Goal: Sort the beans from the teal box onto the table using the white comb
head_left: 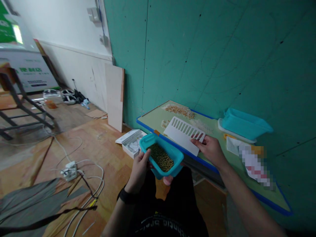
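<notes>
My left hand (141,166) is closed on the near-left rim of a turquoise plastic basket (176,173), held just off the table's front edge. Inside lie green beans (155,152) and tan beans (166,162), side by side. With thumb and fingers, my right hand (209,148) grips the right end of a flat white slotted plate (180,138), tilted over the table's front edge. Behind the plate, a pile of tan beans or grains (180,111) spreads on the green tabletop (154,118), and a smaller heap (165,123) lies near the plate's left end.
A second turquoise basket (247,123) stands on a white tray at the table's right, near a blurred-out packet (256,168). An open white box (132,144) sits left of the table. Cables and a power strip (70,170) lie on the floor. A green wall (209,59) rises behind.
</notes>
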{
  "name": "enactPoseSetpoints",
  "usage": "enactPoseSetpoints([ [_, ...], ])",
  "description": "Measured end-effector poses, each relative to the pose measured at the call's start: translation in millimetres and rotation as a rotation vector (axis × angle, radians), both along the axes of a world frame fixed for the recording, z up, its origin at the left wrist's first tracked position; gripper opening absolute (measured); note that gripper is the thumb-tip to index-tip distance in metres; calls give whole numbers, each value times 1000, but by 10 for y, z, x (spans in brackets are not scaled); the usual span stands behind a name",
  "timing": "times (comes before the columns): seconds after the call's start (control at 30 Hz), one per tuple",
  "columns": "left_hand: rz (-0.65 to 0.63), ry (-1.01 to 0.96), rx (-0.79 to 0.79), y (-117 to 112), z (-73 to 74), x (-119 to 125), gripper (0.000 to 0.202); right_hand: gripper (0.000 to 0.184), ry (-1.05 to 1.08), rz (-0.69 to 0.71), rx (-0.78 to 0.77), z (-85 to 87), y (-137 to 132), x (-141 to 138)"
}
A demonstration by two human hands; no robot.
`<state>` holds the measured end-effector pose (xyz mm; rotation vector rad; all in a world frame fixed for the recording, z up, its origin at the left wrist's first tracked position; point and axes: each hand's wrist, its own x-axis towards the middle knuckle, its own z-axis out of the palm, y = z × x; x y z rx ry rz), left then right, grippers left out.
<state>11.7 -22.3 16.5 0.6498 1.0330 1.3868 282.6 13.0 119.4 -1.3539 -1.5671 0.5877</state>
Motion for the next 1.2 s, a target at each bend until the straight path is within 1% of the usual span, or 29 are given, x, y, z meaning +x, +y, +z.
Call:
enactPoseSetpoints([
  [0.1,3,-10,-4,38,54,-46,53,41,-25,27,-6,67,-41,-90],
  [0.2,17,-23,15,90,144,-86,51,42,4,59,-22,95,-47,-134],
  [0.27,35,-24,30,138,196,-113,51,43,23,44,-7,86,18,-121],
  [0.33,57,-22,33,187,218,-133,51,44,24,2,30,62,152,-81],
  [0.4,71,-14,31,229,204,-143,52,45,10,-33,67,31,330,-33],
  [0.5,71,-7,35,260,146,-141,52,47,-45,-43,98,-13,588,17],
  [0.6,57,-15,40,256,96,-132,52,46,-113,-43,109,-34,745,9],
  [0.73,58,-7,47,227,83,-137,53,46,-166,-19,97,-19,813,-63],
  [0.97,68,-9,24,196,81,-152,55,44,-153,38,85,37,876,-150],
  [1.2,71,8,19,192,96,-132,55,42,-146,40,65,1,937,-155],
])
